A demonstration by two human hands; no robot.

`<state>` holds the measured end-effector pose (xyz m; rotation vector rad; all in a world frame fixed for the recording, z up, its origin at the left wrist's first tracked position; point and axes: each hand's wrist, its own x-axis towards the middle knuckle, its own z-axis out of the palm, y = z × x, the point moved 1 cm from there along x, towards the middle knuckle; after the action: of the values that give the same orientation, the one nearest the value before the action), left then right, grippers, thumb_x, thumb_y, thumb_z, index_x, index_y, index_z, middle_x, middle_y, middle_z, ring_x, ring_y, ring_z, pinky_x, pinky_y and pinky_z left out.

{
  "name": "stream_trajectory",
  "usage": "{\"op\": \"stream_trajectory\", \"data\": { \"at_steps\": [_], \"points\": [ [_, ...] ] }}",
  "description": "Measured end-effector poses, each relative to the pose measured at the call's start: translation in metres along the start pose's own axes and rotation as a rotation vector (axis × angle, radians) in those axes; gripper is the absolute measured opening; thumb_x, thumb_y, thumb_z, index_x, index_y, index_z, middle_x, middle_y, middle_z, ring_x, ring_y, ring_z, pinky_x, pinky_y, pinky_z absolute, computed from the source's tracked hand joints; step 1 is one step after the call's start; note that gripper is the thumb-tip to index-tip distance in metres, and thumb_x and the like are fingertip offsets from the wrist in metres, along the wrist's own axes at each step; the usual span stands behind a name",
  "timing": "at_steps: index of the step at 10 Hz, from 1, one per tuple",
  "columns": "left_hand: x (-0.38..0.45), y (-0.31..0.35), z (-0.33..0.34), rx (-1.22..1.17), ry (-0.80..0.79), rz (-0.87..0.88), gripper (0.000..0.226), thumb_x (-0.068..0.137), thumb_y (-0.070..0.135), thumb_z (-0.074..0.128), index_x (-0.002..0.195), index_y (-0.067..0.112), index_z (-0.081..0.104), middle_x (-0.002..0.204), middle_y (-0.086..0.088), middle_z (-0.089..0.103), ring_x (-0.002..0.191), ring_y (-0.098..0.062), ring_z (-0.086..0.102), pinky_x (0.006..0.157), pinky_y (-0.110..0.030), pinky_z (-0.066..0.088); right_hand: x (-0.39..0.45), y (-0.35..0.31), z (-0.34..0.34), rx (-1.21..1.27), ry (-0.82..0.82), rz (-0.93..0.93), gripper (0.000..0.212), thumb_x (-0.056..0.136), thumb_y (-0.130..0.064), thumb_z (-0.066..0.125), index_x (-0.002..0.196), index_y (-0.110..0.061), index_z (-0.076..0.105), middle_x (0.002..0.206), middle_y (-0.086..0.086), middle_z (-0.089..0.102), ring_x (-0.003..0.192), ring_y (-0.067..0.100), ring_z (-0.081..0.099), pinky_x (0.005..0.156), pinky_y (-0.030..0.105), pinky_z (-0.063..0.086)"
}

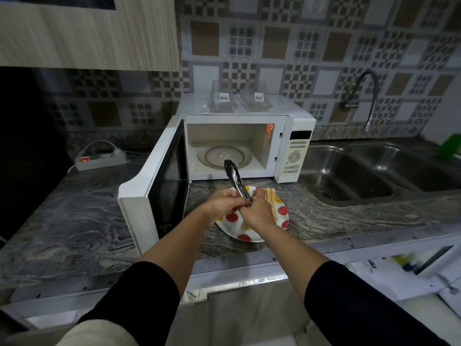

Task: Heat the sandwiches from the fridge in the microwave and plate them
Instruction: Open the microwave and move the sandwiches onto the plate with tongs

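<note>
Sandwiches lying on a spotted plate on the table, before an open microwave.

Both hands meet above the plate: the left hand and right hand each grip the handle end of metal tongs, whose closed tips point toward the microwave's glass turntable. The microwave door stands swung out to the left. Two clear containers sit on top; a steel sink lies to the right.
</note>
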<state>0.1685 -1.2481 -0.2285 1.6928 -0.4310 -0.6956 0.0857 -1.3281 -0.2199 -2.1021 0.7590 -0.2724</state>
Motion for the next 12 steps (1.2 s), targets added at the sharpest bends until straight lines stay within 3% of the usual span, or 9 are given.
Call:
{"op": "stream_trajectory", "data": {
  "at_steps": [1,3,4,5,7,8,9,11,12],
  "points": [
    [0.010,-0.003,0.002,-0.064,0.162,0.044,0.006,0.081,0.012,0.073,0.077,0.013,0.067,0.077,-0.005,0.068,0.075,-0.016,0.064,0.076,-0.025,0.053,0.002,0.000,0.000,-0.011,0.019,-0.012,0.058,0.092,-0.035,0.055,0.138,-0.013,0.028,0.114,0.011,0.064,0.105,0.030,0.061,0.076,0.031,0.044],
    [0.017,-0.004,0.002,-0.121,0.280,0.042,0.016,0.091,0.022,0.062,0.076,0.018,0.068,0.082,-0.007,0.070,0.081,-0.021,0.065,0.088,-0.036,0.053,0.002,-0.001,-0.001,-0.070,-0.016,-0.039,0.050,0.091,-0.033,0.057,0.131,-0.011,0.037,0.115,0.012,0.062,0.105,0.031,0.060,0.083,0.036,0.048],
    [0.023,-0.007,0.003,-0.088,0.373,-0.001,0.037,0.098,0.020,0.047,0.064,0.018,0.062,0.072,-0.009,0.065,0.071,-0.026,0.062,0.078,-0.038,0.053,0.005,-0.001,0.001,-0.111,-0.079,-0.039,0.047,0.088,-0.040,0.055,0.127,-0.016,0.044,0.115,0.010,0.063,0.105,0.030,0.060,0.087,0.039,0.050],
    [0.029,-0.012,-0.003,-0.088,0.425,-0.046,0.038,0.096,0.018,0.042,0.064,0.015,0.061,0.070,-0.009,0.061,0.071,-0.025,0.059,0.076,-0.037,0.051,0.008,-0.001,0.002,-0.102,-0.090,-0.035,0.049,0.087,-0.049,0.054,0.125,-0.018,0.046,0.114,0.008,0.063,0.106,0.028,0.059,0.089,0.038,0.050],
    [0.040,-0.019,-0.010,-0.051,0.431,-0.145,0.021,0.092,0.013,0.055,0.101,0.004,0.071,0.074,-0.007,0.062,0.060,-0.019,0.052,0.061,-0.026,0.042,0.022,0.011,-0.006,-0.046,0.040,-0.049,0.040,0.091,-0.047,0.050,0.115,-0.016,0.054,0.105,0.010,0.066,0.100,0.029,0.061,0.084,0.035,0.050],
    [0.048,-0.027,-0.006,0.015,0.370,-0.203,0.019,0.097,0.013,0.045,0.094,0.008,0.063,0.078,-0.005,0.055,0.079,-0.021,0.053,0.058,-0.026,0.041,0.035,0.021,-0.018,-0.100,0.148,-0.044,0.037,0.095,-0.041,0.048,0.117,-0.012,0.058,0.107,0.011,0.067,0.103,0.030,0.061,0.078,0.030,0.044],
    [0.060,-0.036,-0.003,0.062,0.368,-0.212,0.035,0.099,0.011,0.038,0.125,-0.005,0.055,0.089,-0.006,0.055,0.092,-0.019,0.049,0.059,-0.018,0.040,0.056,0.034,-0.031,-0.107,0.228,0.006,0.034,0.094,-0.039,0.047,0.112,-0.013,0.060,0.102,0.013,0.068,0.100,0.032,0.063,0.081,0.035,0.050],
    [0.080,-0.048,0.009,0.189,0.427,-0.261,0.037,0.100,0.008,0.036,0.131,-0.006,0.049,0.130,-0.025,0.056,0.109,-0.031,0.059,0.049,-0.011,0.033,0.091,0.063,-0.052,-0.180,0.210,0.099,0.035,0.097,-0.033,0.044,0.120,-0.011,0.058,0.117,0.014,0.065,0.111,0.033,0.059,0.087,0.033,0.046],
    [0.084,-0.050,0.019,0.201,0.418,-0.280,0.036,0.100,0.006,0.037,0.129,-0.011,0.049,0.082,-0.015,0.060,0.065,-0.022,0.055,0.044,-0.017,0.040,0.107,0.077,-0.055,-0.206,0.157,0.143,0.032,0.096,-0.031,0.042,0.116,-0.010,0.057,0.112,0.014,0.065,0.110,0.032,0.059,0.088,0.033,0.046]
  ]
}}
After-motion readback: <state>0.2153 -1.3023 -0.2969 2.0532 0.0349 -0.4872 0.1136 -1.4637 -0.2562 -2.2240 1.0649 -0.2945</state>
